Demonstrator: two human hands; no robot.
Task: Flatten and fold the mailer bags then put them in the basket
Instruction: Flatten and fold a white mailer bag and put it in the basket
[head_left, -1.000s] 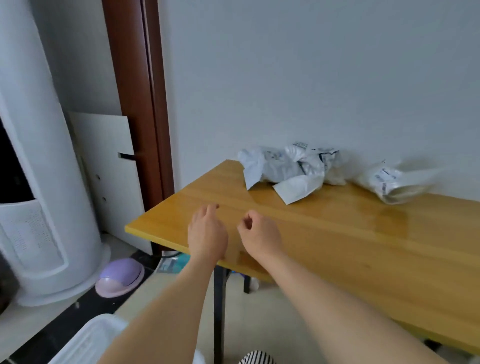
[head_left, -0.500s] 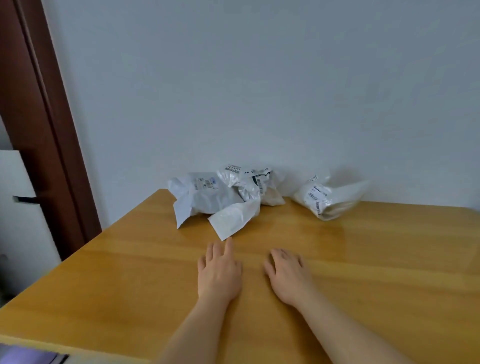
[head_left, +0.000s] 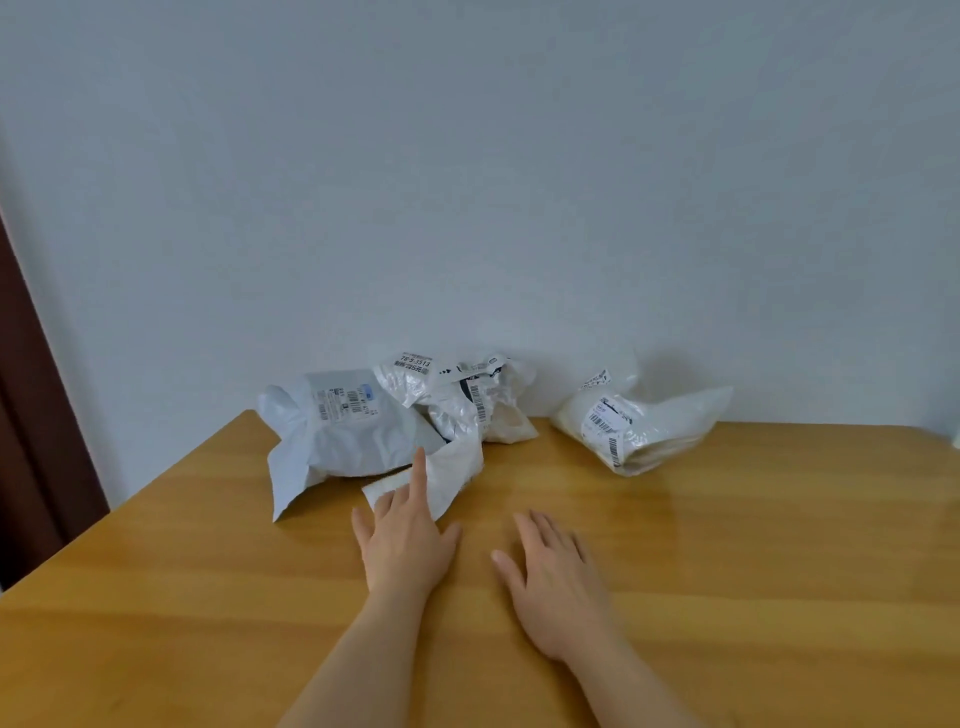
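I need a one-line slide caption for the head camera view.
Left hand reaches the crumpled mailer bags on a wooden table; right hand rests flat.

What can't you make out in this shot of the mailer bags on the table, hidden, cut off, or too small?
- Basket: not in the head view, so its place is unknown.
- Bag count in the left pile: crumpled bags overlap.
- Label print on the right bag: too small to read.
- Flap under the left hand: the hand's fingers cover part of it; contact is unclear.
- Right hand: palm down, so its contact with the table is hidden.
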